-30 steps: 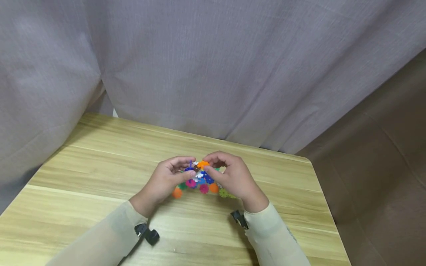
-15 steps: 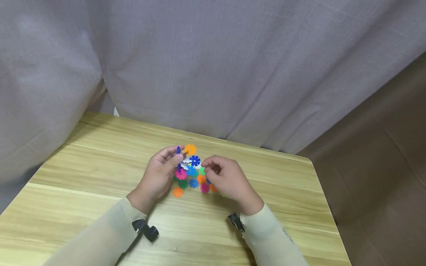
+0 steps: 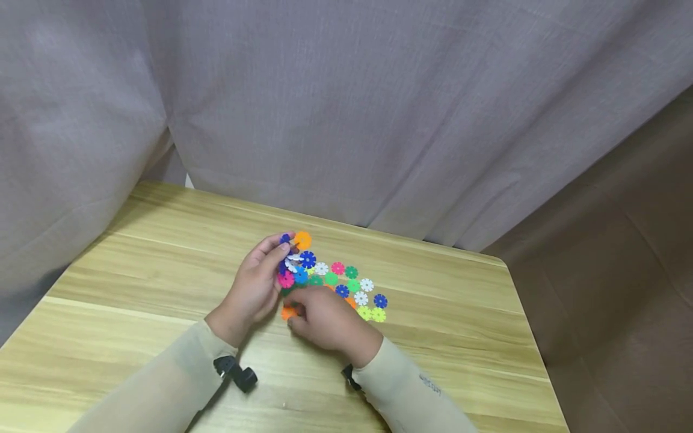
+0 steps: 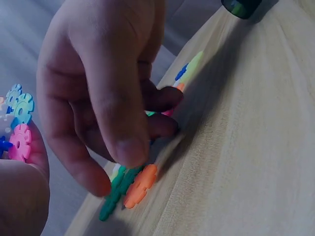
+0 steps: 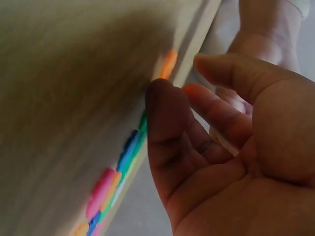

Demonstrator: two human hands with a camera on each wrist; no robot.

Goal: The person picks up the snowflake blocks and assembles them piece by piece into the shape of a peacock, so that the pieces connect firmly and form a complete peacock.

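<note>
Discs beside right hand (curtain behind)

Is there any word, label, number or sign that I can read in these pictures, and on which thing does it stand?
Small grey print on the right sleeve: too small and blurred to read.
Snowflake discs, wooden table, curtain, both wrist views: no writing visible.

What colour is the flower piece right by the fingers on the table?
Orange piece, clearest in the left wrist view.
</note>
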